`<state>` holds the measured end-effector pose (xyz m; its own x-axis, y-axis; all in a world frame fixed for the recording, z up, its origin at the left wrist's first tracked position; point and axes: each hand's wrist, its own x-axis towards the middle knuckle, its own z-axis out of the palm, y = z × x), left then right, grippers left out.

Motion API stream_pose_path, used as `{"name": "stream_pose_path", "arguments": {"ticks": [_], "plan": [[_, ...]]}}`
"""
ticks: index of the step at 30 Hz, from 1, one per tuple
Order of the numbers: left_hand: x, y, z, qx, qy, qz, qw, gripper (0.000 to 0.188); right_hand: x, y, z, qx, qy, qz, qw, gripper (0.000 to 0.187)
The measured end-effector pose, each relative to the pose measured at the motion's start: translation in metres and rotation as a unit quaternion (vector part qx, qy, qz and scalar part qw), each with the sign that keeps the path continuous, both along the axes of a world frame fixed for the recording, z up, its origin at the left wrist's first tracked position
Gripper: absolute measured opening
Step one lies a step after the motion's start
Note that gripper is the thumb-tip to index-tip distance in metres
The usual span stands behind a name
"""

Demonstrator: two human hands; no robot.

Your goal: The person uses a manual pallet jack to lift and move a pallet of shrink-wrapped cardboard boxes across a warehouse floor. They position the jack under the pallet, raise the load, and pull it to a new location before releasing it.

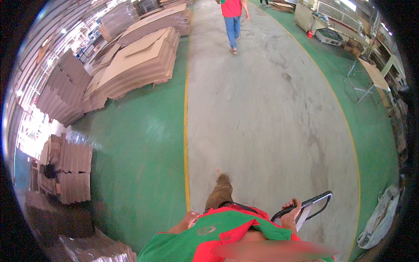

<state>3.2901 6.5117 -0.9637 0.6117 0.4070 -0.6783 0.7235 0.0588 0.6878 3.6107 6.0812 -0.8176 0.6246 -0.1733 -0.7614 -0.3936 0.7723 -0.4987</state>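
Observation:
My right hand is wrapped round the black loop handle of what looks like a pallet jack, at my right side. A pale shaft runs down from the loop; the rest of it is hidden behind my body. Beside my left hip hangs my left hand, close to my trousers and partly covered by my green and red shirt. Its fingers are too small and hidden to read, and nothing shows in it. One of my legs is stretched forward on the grey floor.
A grey lane runs ahead between yellow lines, with green floor on both sides. Stacks of flat cardboard line the left side. Ahead walks a person in red and blue. At right stand a table and a plastic-wrapped bundle.

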Motion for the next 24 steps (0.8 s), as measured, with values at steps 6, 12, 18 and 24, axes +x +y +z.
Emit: {"name": "stream_pose_path", "arguments": {"ticks": [6, 12, 18, 24], "plan": [[0.171, 0.142, -0.004, -0.022, -0.006, -0.062, 0.998, 0.033, 0.138, 0.097, 0.004, -0.015, -0.034, -0.018, 0.999, 0.019], [0.495, 0.298, 0.0, 0.219, 0.129, -0.415, 0.874, 0.026, 0.261, 0.187, 0.022, -0.045, -0.023, -0.056, 0.997, 0.016], [0.793, 0.366, 0.054, 0.152, -0.142, -0.167, 0.964, 0.044, 0.425, 0.288, 0.004, -0.032, -0.001, -0.048, 0.998, 0.016], [0.892, 0.416, 0.048, 0.194, -0.033, -0.235, 0.952, 0.047, 0.583, 0.351, -0.004, 0.004, -0.019, -0.049, 0.999, 0.019]]}}
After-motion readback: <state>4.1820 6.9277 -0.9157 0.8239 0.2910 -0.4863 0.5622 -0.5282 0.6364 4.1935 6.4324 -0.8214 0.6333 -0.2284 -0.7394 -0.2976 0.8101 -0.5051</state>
